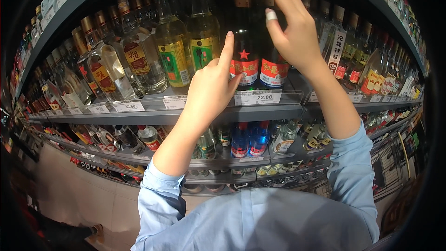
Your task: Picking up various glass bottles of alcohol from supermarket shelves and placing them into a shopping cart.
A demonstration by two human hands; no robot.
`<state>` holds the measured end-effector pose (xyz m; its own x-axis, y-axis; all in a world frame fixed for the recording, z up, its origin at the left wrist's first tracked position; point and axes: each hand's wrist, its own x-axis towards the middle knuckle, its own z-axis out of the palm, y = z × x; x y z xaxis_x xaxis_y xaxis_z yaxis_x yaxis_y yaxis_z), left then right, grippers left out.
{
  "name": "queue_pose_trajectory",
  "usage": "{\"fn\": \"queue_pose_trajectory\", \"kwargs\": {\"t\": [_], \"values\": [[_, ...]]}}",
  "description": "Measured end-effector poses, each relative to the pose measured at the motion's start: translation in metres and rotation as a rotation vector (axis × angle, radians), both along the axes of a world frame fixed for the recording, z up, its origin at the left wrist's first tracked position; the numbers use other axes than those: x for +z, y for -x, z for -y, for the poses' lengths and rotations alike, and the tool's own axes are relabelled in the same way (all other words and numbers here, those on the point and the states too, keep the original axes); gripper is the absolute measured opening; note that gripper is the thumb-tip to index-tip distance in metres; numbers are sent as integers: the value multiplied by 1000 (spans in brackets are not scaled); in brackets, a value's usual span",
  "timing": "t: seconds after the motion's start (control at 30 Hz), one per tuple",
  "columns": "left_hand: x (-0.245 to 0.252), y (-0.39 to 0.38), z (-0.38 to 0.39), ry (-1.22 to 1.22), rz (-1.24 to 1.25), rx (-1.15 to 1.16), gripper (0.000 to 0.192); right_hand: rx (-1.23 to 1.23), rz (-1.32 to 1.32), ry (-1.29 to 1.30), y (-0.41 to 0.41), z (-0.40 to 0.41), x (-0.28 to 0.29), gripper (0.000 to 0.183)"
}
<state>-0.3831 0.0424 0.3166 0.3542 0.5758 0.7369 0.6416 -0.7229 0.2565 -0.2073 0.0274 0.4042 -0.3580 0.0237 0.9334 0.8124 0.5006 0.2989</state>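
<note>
A dark green glass liquor bottle [245, 43] with a red star and red-and-white label stands upright on the shelf [223, 114]. At its left side is my left hand [212, 80], index finger extended upward and thumb in front of the label's lower edge. Whether those fingers touch the glass I cannot tell. A matching bottle [274, 73] stands close on the right. My right hand [294, 24] is raised in front of that bottle's upper part, fingers spread and nothing held. A white covering [271, 15] shows on the right thumb tip.
Yellow-tinted bottles with green labels [173, 59] stand left of the hands, beside clear liquor bottles [141, 55]. More bottles [339, 38] line the right. Blue bottles [258, 139] sit one shelf lower. A price-tag strip [258, 97] edges the shelf. A person's shoe [99, 232] shows lower left.
</note>
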Motion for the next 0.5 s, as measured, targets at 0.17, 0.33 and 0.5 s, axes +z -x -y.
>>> {"fn": "queue_pose_trajectory", "kwargs": {"t": [0.17, 0.33, 0.5], "values": [[0, -3, 1, -59, 44, -48, 89, -42, -385, 270, -27, 11, -48, 66], [-1, -11, -6, -29, 0, -57, 94, 305, -540, 868, -42, 4, -66, 81], [1, -7, -6, -7, 8, -39, 92, 288, -536, 825, -38, -1, -71, 82]]}}
